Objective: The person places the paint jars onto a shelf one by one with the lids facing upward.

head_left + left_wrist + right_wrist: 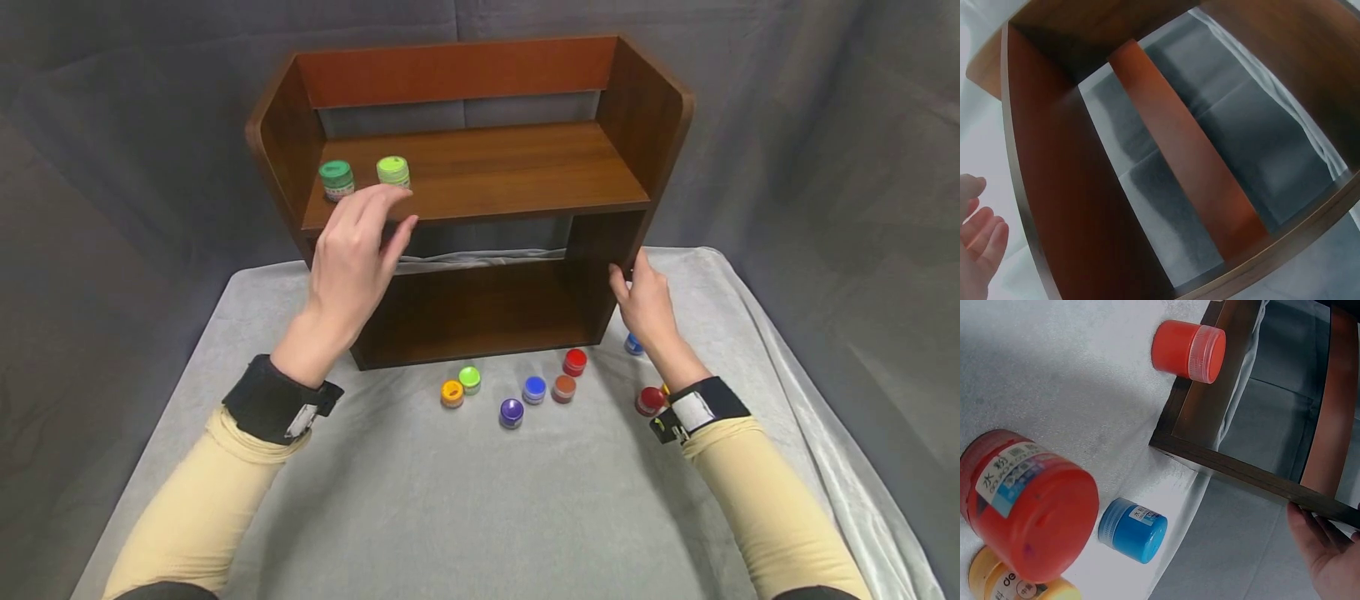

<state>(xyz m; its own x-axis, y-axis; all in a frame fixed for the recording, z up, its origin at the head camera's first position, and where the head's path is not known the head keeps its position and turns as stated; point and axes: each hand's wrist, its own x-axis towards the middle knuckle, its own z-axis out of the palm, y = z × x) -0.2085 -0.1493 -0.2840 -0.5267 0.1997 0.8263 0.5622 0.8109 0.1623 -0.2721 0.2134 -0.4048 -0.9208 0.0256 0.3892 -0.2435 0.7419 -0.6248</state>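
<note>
A dark brown two-tier wooden shelf [480, 312] stands at the back. On its upper board, toward the left, sit a dark green paint jar [337, 180] and a light green paint jar [393, 170]. My left hand [351, 250] hovers in front of them, just below the light green jar. Its thumb and fingers are apart and relaxed, and in the left wrist view the hand [979, 244] has nothing between them. At the shelf's right side panel [626, 242], my right hand [648, 304] grips the panel's edge between thumb and fingers.
Before the shelf lie orange [452, 393], lime [469, 380], purple [512, 412], blue [534, 389], brown [564, 388] and red [575, 362] jars. Near the right forearm are a dark red jar [650, 401], a lighter blue jar [1133, 529] and a yellow jar [1013, 578]. Grey cloth [450, 517] covers the table.
</note>
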